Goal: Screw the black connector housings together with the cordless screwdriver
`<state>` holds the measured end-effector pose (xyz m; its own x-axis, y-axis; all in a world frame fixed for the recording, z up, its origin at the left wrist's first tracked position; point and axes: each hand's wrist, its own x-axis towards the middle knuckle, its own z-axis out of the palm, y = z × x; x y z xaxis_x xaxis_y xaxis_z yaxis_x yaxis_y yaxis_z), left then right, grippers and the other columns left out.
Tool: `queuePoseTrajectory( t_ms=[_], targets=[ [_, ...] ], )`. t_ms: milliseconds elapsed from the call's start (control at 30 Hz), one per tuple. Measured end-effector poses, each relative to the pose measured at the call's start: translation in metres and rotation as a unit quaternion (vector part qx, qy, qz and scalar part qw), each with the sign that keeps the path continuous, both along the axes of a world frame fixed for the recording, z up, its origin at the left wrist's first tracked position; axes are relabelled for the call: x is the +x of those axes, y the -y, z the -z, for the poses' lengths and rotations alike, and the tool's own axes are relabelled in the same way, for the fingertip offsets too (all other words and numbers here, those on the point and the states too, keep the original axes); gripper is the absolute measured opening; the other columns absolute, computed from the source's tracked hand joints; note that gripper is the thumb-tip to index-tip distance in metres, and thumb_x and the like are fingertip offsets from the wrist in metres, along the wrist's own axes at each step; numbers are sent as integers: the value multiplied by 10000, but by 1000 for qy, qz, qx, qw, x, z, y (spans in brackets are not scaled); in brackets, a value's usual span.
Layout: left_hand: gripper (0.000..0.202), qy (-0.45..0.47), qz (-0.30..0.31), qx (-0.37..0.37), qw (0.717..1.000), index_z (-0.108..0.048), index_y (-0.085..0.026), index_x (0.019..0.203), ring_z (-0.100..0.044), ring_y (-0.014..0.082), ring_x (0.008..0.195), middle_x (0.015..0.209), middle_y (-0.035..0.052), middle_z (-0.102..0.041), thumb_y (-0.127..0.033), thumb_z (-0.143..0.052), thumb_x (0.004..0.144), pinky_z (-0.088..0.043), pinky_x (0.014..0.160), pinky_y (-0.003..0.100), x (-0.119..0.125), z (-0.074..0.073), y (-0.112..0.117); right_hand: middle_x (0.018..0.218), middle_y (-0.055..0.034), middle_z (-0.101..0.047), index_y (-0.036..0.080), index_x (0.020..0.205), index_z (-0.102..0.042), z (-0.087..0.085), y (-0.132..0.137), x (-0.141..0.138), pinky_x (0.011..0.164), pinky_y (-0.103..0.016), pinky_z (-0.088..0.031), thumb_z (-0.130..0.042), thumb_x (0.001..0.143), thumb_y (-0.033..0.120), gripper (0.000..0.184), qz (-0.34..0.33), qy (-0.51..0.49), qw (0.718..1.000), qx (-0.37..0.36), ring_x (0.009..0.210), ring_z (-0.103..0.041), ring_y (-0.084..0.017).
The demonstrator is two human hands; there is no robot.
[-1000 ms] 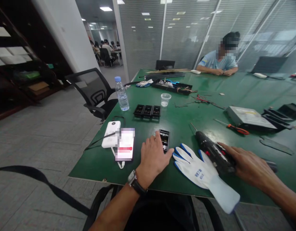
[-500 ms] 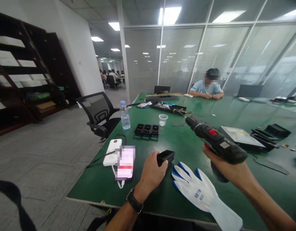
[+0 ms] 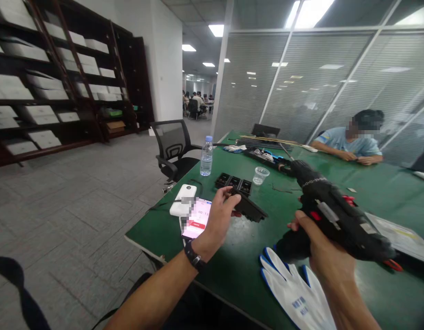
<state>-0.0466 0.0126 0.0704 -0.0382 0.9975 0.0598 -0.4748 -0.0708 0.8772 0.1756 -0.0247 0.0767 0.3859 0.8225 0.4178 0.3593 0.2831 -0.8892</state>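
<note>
My left hand (image 3: pixel 217 220) is closed on a small black plastic part (image 3: pixel 249 208), held just above the green table (image 3: pixel 246 256). My right hand (image 3: pixel 320 250) grips a black cordless drill (image 3: pixel 336 215) by its handle, raised over the table with its bit pointing up and to the left. Below the drill lies a white and blue work glove (image 3: pixel 296 295). A phone (image 3: pixel 197 224) with a lit screen rests on the table just left of my left hand, beside a white power bank (image 3: pixel 182 206).
A row of black parts (image 3: pixel 234 182), a clear plastic cup (image 3: pixel 259 175) and a water bottle (image 3: pixel 206 156) stand further back. Another person (image 3: pixel 351 142) sits at the far end. A black office chair (image 3: pixel 174 146) stands left of the table. Shelves line the left wall.
Both hands have lifted off the table: my left picked up the black part, my right raised the drill and swung it closer. The view has turned to the left.
</note>
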Motion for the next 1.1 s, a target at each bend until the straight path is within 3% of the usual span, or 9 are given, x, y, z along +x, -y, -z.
queuePoseTrajectory(
  t_ms=[100,200,300,400,533,700,867,1100],
  targets=[
    [437,22,-58,-11,998,-668,-164,1195,-659,183,984,1131,77,-705,-419,-742,848,-531,789,258,-29,7,37,691,32,-604,255,954,-697,14,-3,1,729,-387,-561,-772,848,434,221,-96,-116,988,-33,658,-593,-177],
    [485,29,-105,-98,989,-699,-171,1193,-678,183,874,997,50,-735,-503,-737,842,-526,765,274,-58,15,83,681,46,-582,265,1030,-689,26,-7,1,718,-339,-542,-791,837,374,244,-141,-185,971,-59,655,-555,-150],
    [549,-33,-77,-165,983,-679,-156,1257,-682,200,806,914,70,-744,-554,-676,878,-501,698,282,-77,24,120,673,52,-561,274,1085,-683,37,-11,0,700,-313,-525,-796,827,349,291,-159,-241,955,-70,646,-520,-136],
    [541,-100,-64,-186,975,-669,-162,1287,-698,234,944,1013,101,-767,-545,-636,905,-504,789,299,-83,33,137,670,50,-545,280,1104,-690,46,-13,1,700,-310,-520,-793,822,332,305,-170,-274,944,-73,650,-502,-137],
    [538,-147,-81,-195,966,-656,-172,1289,-691,265,1044,1155,109,-761,-552,-620,910,-504,905,351,-87,40,134,672,40,-536,278,1085,-710,50,-14,6,694,-318,-520,-806,801,325,303,-166,-293,938,-85,643,-477,-141],
    [516,-187,-101,-204,956,-667,-169,1233,-694,282,1098,1139,103,-768,-561,-636,899,-509,960,377,-90,37,119,691,36,-516,297,1139,-717,49,-14,10,632,-337,-507,-833,760,343,399,-143,-321,932,-89,623,-460,-149],
    [529,-204,-89,-196,955,-667,-169,1242,-696,286,1117,1157,105,-768,-567,-649,894,-525,956,377,-92,36,108,690,36,-511,309,1117,-719,48,-15,11,634,-321,-503,-811,779,333,352,-137,-336,928,-89,635,-457,-143],
    [484,-254,-95,-160,949,-675,-198,1270,-672,277,1175,1263,89,-736,-519,-649,910,-543,959,360,-90,50,96,679,58,-466,285,1062,-690,56,-25,25,614,-272,-486,-767,794,325,282,-145,-391,903,-107,613,-427,-116]
  ],
)
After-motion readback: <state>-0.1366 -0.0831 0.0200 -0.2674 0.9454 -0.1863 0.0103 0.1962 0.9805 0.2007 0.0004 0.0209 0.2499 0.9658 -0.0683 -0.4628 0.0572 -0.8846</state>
